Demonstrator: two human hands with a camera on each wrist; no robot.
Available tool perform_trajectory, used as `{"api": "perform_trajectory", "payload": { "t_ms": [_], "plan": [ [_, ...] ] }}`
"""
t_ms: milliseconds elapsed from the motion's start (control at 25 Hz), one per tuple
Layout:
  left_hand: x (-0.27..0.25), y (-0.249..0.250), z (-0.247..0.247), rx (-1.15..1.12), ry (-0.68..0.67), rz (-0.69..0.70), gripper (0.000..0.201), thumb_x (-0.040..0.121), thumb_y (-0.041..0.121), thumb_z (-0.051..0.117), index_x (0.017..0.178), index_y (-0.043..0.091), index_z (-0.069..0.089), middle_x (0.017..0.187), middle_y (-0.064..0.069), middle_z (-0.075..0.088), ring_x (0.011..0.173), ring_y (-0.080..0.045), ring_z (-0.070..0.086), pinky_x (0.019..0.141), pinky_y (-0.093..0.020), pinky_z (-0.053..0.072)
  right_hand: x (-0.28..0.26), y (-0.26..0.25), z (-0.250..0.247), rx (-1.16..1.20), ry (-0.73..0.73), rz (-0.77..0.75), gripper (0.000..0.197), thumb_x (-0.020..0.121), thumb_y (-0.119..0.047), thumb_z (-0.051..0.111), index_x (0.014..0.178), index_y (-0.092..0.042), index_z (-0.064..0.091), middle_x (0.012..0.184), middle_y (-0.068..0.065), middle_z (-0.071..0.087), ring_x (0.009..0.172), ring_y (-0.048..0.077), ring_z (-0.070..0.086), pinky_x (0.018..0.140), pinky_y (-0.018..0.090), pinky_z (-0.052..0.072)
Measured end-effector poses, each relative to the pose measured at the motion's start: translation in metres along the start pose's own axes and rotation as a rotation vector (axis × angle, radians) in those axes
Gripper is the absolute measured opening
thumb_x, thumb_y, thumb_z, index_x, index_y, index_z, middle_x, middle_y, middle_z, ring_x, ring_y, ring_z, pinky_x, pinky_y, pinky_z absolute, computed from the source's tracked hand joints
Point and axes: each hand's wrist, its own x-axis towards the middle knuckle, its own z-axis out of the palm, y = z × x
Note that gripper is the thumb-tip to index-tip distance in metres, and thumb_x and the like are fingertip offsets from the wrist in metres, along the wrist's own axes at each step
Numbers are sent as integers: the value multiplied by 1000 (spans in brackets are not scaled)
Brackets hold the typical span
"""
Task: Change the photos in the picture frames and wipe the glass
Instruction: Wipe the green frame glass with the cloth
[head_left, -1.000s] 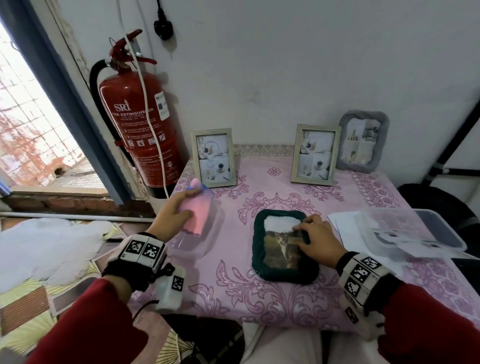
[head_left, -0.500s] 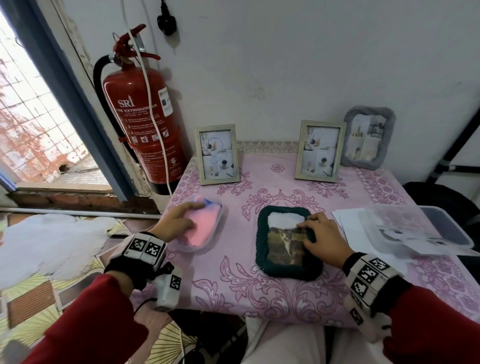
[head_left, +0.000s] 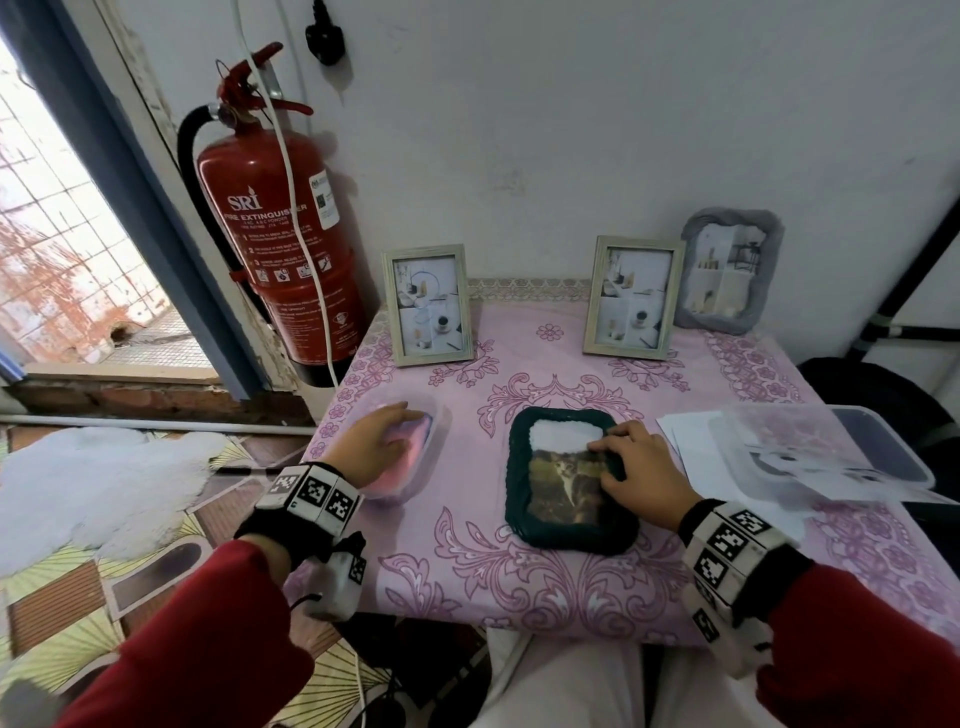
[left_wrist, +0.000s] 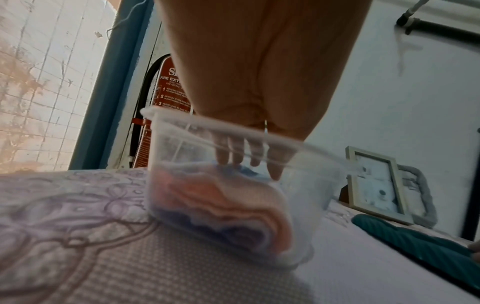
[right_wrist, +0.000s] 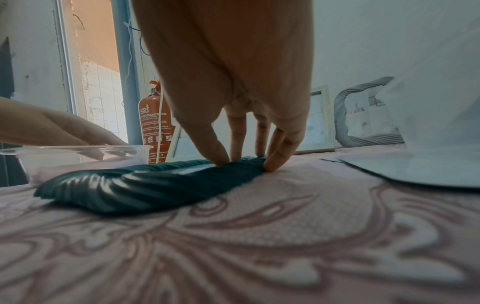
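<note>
Lying flat at mid-counter (head_left: 675, 374), the green frame (head_left: 566, 535) shows a cat photo (head_left: 563, 486) under its glass; the right hand (head_left: 641, 470) rests on the frame's right edge — fingers (right_wrist: 215, 150) straight, tips pressing the rim, nothing gripped. The left hand (head_left: 371, 447) reaches into the clear tub (left_wrist: 182, 131) left of the frame; its straight fingers (left_wrist: 275, 162) touch a pink cloth (left_wrist: 233, 201) — no grasp visible. Three frames stand along the wall.
</note>
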Motion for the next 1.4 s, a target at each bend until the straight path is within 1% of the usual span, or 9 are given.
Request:
{"api": "perform_trajectory", "payload": {
  "t_ms": [160,440,560,640,760,920,1080,1200,1400],
  "plan": [
    [2,-9,7,97,-52,-91,47,95,17,49,141,17,38,151,-3,32,139,-19,31,112,-25,19,0,0,0,1,-1,3,40,86,-12,54,126,-16,54,133,7,39,119,29,35,98,26,27],
    [1,-10,14,262,-145,-162,50,100,30,35,148,27,20,157,-1,16,140,-27,28,117,-41,20,-2,0,0,2,-16,7,41,87,-13,53,128,-17,52,135,6,38,120,29,34,100,27,27],
    [1,-10,12,225,-190,-165,49,101,28,31,148,27,19,156,-3,19,140,-29,28,116,-39,19,-3,0,0,4,-22,8,42,87,-13,53,129,-17,52,136,6,37,120,29,34,100,27,27],
    [1,-8,10,164,-129,-162,44,101,26,30,145,25,28,151,-8,31,136,-29,35,114,-36,23,-3,0,-1,13,-30,9,42,87,-13,53,129,-18,52,137,5,36,121,28,33,101,27,27],
    [2,3,6,84,70,-125,41,100,25,34,139,16,38,142,-11,46,130,-27,44,111,-39,30,-4,1,-1,17,-31,9,42,88,-13,53,129,-18,51,138,5,36,122,28,33,101,27,27],
    [5,29,5,34,238,-18,41,98,28,40,137,14,42,138,-10,51,127,-27,47,108,-42,34,-4,2,-2,12,-48,6,42,88,-15,53,130,-19,50,140,4,34,123,28,32,102,27,26],
    [10,57,14,-50,265,52,40,97,29,43,135,15,43,137,-7,52,127,-24,47,107,-43,36,-4,4,-2,20,-55,5,43,88,-15,55,130,-19,51,143,4,32,126,29,32,105,26,24],
    [13,74,30,-120,259,90,38,96,26,46,133,13,46,132,-8,55,123,-23,48,105,-37,37,-5,5,-2,23,-56,3,43,88,-16,55,131,-18,51,144,4,31,126,29,33,107,27,24],
    [18,92,62,-248,133,56,41,94,23,50,133,11,43,130,-11,52,118,-22,49,100,-31,38,-8,6,-2,35,-61,-5,43,88,-16,55,131,-18,50,146,3,30,129,29,32,109,28,23]
  ]
}}
